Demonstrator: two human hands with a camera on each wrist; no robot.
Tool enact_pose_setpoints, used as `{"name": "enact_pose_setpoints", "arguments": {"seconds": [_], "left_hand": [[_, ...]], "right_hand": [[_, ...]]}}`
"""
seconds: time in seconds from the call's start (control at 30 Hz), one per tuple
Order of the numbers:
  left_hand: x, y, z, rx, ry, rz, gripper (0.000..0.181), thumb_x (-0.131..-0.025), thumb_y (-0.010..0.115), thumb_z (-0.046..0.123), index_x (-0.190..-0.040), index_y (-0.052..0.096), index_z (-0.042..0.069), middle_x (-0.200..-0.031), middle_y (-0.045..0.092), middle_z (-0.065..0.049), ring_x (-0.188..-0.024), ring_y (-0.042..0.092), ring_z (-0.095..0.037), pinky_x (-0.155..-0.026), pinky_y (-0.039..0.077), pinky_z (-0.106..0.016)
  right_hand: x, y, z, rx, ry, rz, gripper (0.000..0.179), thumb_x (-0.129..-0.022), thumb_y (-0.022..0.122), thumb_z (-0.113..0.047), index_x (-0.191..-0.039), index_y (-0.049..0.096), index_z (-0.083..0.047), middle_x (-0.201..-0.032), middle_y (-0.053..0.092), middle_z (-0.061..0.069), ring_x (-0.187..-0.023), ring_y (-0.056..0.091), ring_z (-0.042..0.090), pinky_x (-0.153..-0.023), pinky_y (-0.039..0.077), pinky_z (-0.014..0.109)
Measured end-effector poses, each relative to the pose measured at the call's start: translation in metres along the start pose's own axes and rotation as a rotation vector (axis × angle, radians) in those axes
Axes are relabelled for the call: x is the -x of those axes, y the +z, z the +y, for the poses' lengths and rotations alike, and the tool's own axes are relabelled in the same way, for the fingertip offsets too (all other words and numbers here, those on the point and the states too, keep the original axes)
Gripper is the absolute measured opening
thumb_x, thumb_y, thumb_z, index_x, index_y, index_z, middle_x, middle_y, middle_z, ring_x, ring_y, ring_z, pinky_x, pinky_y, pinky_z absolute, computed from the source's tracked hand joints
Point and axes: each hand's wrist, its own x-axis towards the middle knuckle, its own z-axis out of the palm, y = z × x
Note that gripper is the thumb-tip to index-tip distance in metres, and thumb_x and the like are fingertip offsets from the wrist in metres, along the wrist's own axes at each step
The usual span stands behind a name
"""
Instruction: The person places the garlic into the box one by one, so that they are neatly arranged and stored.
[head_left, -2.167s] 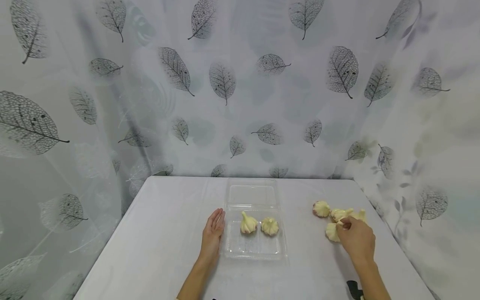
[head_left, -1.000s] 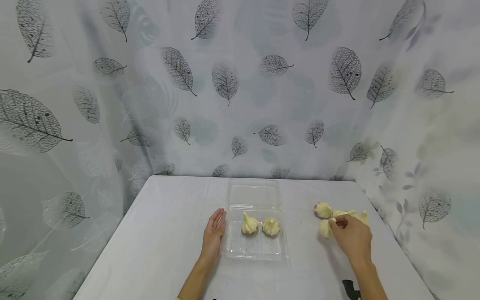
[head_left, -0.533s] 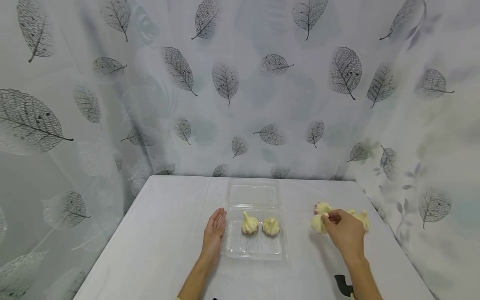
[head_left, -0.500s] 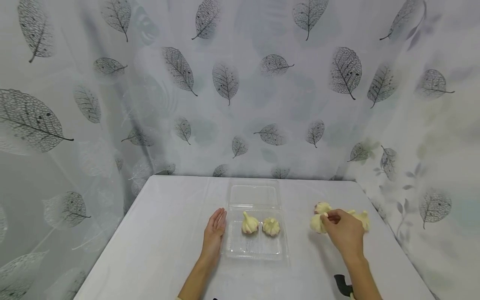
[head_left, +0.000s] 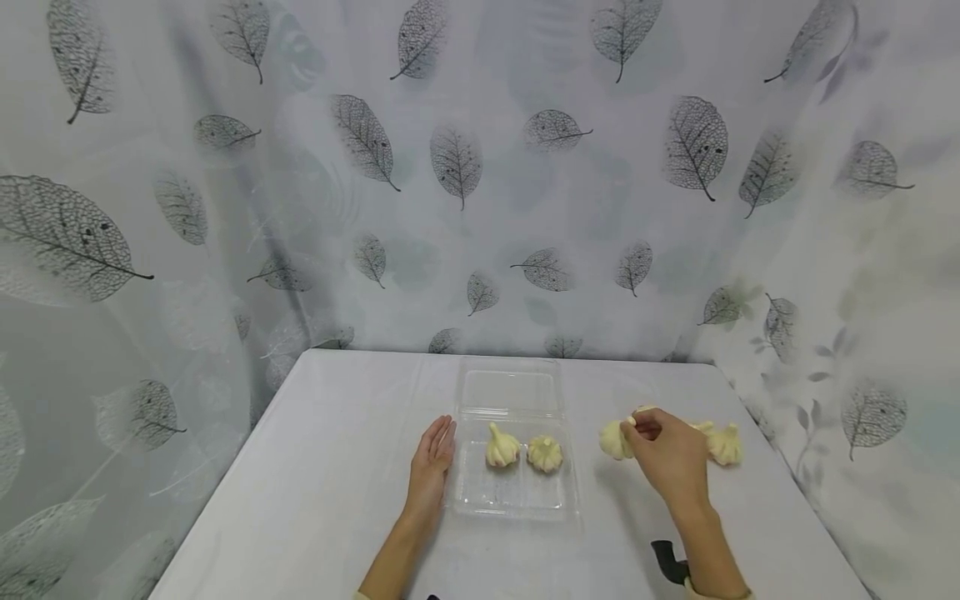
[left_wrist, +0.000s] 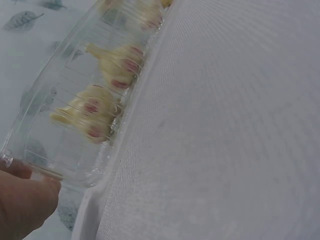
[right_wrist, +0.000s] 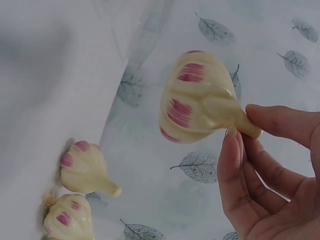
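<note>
In the head view my right hand (head_left: 671,454) pinches a pale garlic bulb (head_left: 615,442) by its stem, holding it above the right part of the table. The right wrist view shows this garlic bulb (right_wrist: 197,100) with pink patches, its stem between thumb and fingertips. A clear plastic container (head_left: 510,500) lies with its lid (head_left: 506,390) folded back. Inside it sit two garlic bulbs, one with an upright stem (head_left: 502,446), the other (head_left: 544,454) beside it. My left hand (head_left: 432,458), fingers extended, rests against the container's left side; the left wrist view shows its thumb at the rim.
More garlic bulbs (head_left: 725,446) lie on the right of the white table (head_left: 322,483), partly hidden behind my right hand. A black curved piece (head_left: 670,562) shows at my right wrist. Leaf-patterned curtains (head_left: 480,167) hang behind and beside the table.
My right hand has lifted the garlic bulb out of the group and carried it left, toward the container. The left hand and the container stay in place.
</note>
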Motion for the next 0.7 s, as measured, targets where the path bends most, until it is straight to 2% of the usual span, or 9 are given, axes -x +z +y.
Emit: {"name": "enact_pose_setpoints", "arguments": {"seconds": [0.27, 0.53, 0.7], "left_hand": [[-0.001, 0.0, 0.0, 0.0, -0.01, 0.007, 0.056, -0.109, 0.036, -0.003, -0.163, 0.023, 0.003, -0.172, 0.02, -0.015, -0.159, 0.019, -0.028, -0.127, 0.021, -0.034], [-0.001, 0.001, 0.0, 0.006, -0.008, 0.015, 0.055, -0.109, 0.037, -0.003, -0.163, 0.024, 0.004, -0.172, 0.022, -0.015, -0.159, 0.02, -0.028, -0.126, 0.023, -0.032], [-0.001, 0.0, -0.001, 0.011, -0.006, 0.015, 0.055, -0.11, 0.037, -0.003, -0.163, 0.024, 0.003, -0.172, 0.021, -0.015, -0.159, 0.02, -0.028, -0.126, 0.023, -0.031]], "right_hand": [[-0.006, 0.006, -0.012, 0.001, -0.009, -0.009, 0.014, -0.087, 0.084, -0.016, -0.092, 0.078, -0.004, -0.08, 0.075, 0.005, -0.073, 0.071, 0.022, -0.059, 0.054, 0.024], [-0.009, 0.012, -0.031, -0.04, -0.028, -0.008, 0.012, -0.087, 0.085, -0.014, -0.091, 0.078, -0.005, -0.079, 0.075, 0.004, -0.072, 0.071, 0.02, -0.061, 0.055, 0.026], [-0.01, 0.016, -0.039, -0.042, -0.011, -0.034, 0.013, -0.087, 0.085, -0.016, -0.092, 0.079, -0.006, -0.081, 0.076, 0.004, -0.075, 0.072, 0.021, -0.062, 0.056, 0.028]]}}
